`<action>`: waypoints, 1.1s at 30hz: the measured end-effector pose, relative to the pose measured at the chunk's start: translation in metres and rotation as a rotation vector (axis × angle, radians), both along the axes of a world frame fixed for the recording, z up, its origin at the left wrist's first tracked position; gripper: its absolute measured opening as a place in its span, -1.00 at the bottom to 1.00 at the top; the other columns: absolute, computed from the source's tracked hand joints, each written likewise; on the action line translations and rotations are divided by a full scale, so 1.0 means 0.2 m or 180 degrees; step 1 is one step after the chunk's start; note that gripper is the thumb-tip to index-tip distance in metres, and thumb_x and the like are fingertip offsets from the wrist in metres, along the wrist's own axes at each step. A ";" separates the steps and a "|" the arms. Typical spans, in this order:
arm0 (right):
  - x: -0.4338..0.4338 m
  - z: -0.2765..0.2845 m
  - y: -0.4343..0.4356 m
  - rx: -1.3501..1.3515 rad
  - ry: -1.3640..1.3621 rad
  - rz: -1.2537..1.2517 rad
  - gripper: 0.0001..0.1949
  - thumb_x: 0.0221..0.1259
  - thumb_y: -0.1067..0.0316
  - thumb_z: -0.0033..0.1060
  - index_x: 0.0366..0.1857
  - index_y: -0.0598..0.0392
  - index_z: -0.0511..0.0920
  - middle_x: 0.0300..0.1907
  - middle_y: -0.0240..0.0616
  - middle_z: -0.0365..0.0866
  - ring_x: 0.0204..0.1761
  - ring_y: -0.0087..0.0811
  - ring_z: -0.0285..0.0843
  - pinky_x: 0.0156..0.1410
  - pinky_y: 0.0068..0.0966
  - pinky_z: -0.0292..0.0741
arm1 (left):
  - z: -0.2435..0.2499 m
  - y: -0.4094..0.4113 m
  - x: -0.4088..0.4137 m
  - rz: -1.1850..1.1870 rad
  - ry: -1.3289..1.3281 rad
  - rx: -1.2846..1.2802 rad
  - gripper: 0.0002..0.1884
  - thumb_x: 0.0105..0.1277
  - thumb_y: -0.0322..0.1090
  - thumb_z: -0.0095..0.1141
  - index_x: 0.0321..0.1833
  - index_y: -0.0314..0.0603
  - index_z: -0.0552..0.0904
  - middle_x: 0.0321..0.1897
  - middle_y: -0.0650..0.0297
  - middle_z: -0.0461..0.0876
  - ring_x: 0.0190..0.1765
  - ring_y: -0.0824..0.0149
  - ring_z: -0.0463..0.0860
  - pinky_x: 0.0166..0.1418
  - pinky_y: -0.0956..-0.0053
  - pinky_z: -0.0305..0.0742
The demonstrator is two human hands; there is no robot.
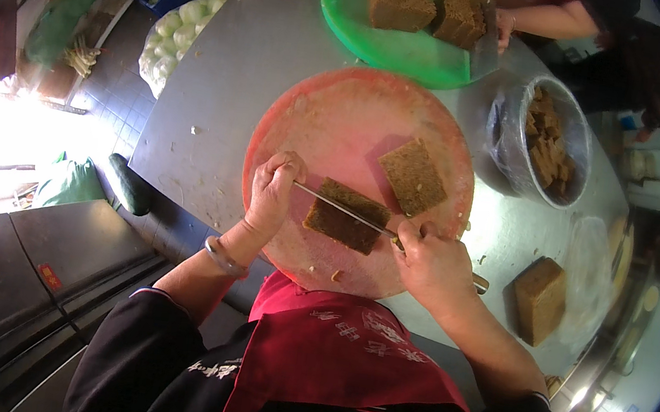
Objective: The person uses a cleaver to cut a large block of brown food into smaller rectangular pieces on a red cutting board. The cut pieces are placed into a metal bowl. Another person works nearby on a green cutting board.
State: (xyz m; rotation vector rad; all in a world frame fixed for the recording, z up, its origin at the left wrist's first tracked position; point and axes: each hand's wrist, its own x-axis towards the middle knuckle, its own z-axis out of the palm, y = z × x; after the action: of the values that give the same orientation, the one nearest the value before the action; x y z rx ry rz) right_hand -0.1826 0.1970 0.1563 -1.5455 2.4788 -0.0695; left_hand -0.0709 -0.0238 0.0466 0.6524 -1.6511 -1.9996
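Note:
A knife (342, 209), seen along its spine, lies across a brown, rough-textured food block (336, 232) on a round pink cutting board (342, 114). My right hand (434, 270) grips its handle, whose wooden end shows past the hand. At the far end of the blade, my left hand (272, 192) is closed around the tip, left of the block. How deep the edge sits in the block is hidden. A second, lighter brown block (413, 178) rests on the board behind the knife, apart from it. Small crumbs lie near the board's front edge.
Across the metal table (221, 85), a co-worker's hand (503, 29) is at a cleaver (485, 45) beside brown blocks (400, 3) on a green board (341, 26). To the right stand a plastic-lined bucket (587, 152) of cut pieces and another block (537, 301).

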 end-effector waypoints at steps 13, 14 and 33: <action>0.03 -0.36 0.10 -0.0458 0.0373 -0.0150 -0.72 0.15 0.15 0.20 -0.22 0.11 0.44 -0.48 -0.20 0.58 -0.59 -0.23 0.62 -0.56 -0.32 0.53 | -0.08 0.00 0.01 -0.0258 -0.0209 -0.0625 -0.84 0.29 -0.50 -0.15 -0.47 -0.29 0.40 -0.50 0.32 0.39 -0.35 0.47 0.36 -0.19 0.58 0.32; 0.03 -0.37 0.10 -0.0524 0.0365 -0.0180 -0.72 0.17 0.14 0.19 -0.22 0.10 0.44 -0.48 -0.20 0.59 -0.59 -0.20 0.62 -0.55 -0.31 0.54 | -0.06 0.00 0.00 -0.0247 -0.0185 -0.0625 -0.84 0.30 -0.49 -0.15 -0.47 -0.30 0.41 -0.50 0.33 0.39 -0.35 0.48 0.36 -0.19 0.59 0.32; 0.04 -0.33 0.13 -0.0726 0.0182 -0.0132 -0.79 0.19 0.16 0.17 -0.25 0.03 0.47 -0.44 -0.22 0.59 -0.49 -0.16 0.64 -0.44 -0.25 0.56 | -0.09 0.00 0.01 -0.0173 -0.0060 -0.0481 -0.85 0.27 -0.51 -0.11 -0.47 -0.32 0.45 -0.48 0.32 0.44 -0.32 0.48 0.39 -0.17 0.57 0.35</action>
State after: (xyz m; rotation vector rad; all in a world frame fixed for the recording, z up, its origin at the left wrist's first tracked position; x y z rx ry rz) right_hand -0.1744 0.2224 0.0899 -1.6015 2.6252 -0.3301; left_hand -0.0689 -0.0231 0.0285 0.5789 -1.8281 -1.8878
